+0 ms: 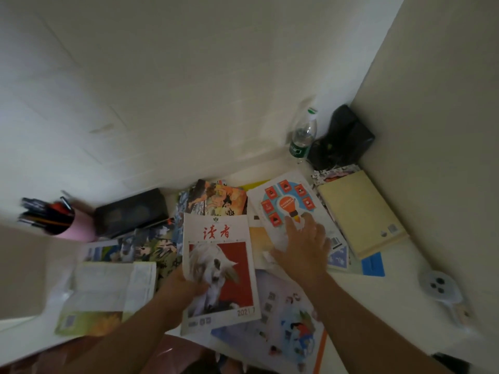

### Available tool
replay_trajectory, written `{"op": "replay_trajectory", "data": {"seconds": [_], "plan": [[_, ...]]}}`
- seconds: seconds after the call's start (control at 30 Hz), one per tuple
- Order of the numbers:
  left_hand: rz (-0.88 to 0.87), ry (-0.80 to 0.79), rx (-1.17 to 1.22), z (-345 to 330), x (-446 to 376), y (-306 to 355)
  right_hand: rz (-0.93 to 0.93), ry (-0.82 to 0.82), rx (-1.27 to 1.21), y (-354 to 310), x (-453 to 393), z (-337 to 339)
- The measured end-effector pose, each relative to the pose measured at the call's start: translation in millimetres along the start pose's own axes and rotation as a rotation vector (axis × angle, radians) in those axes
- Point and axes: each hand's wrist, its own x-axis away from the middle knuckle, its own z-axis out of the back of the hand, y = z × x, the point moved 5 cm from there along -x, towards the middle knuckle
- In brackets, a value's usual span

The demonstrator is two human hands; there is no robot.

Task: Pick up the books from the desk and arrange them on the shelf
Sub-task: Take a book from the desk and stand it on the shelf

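- Left hand (186, 286) grips the horse-cover magazine (220, 268) at its left edge.
- Right hand (305, 247), fingers spread flat, presses the lightbulb-cover book (286, 203) just right of it.

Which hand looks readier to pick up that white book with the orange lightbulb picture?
Probably the right hand: it lies flat on the white lightbulb book, while the left hand grips the horse-cover magazine.

Dim, soft light; wide-angle bending and blur toward edges.
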Motion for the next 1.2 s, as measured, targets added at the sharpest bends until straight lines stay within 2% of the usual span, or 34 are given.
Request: {"op": "replay_trajectory", "data": {"seconds": [0.1,0.23,0.3,0.4,0.47,0.6,0.67,0.73,0.83,0.93,1.0,1.1,1.2], "plan": [[0.02,0.068,0.02,2,2,-11,-0.014,-0.242,0.067,10,-10,-21],[0.027,0.033,0.081,-9,3,-9,-0.003,-0.355,0.04,0,-16,-18],[0.038,0.026,0.101,-12,0,-7,0.063,-0.359,0.058,-2,-18,0],[0.033,-0.014,0.124,-20,-5,3,0.121,-0.231,-0.056,8,-19,54],[0.031,-0.022,0.141,-25,-12,8,0.04,-0.183,-0.348,24,-16,90],[-0.005,-0.062,0.139,-39,-19,23,-0.136,-0.328,-1.351,55,-1,121],[-0.006,-0.072,0.156,-45,-22,28,-0.161,-0.4,-1.544,68,6,106],[-0.003,-0.103,0.175,-49,-27,29,-0.234,-0.485,-1.56,78,14,77],[-0.013,-0.121,0.164,-55,-27,31,-0.355,-0.551,-1.387,85,35,25],[-0.013,-0.105,0.15,-56,-27,29,-0.446,-0.428,-1.188,91,49,-14],[-0.012,-0.106,0.138,-54,-29,27,-0.476,-0.344,-1.17,88,53,-20],[0.021,-0.14,0.14,-51,-31,24,-0.46,-0.318,-1.193,85,52,-17],[0.073,-0.091,0.155,-45,-37,16,-0.405,-0.329,-1.159,86,49,-12]]}}
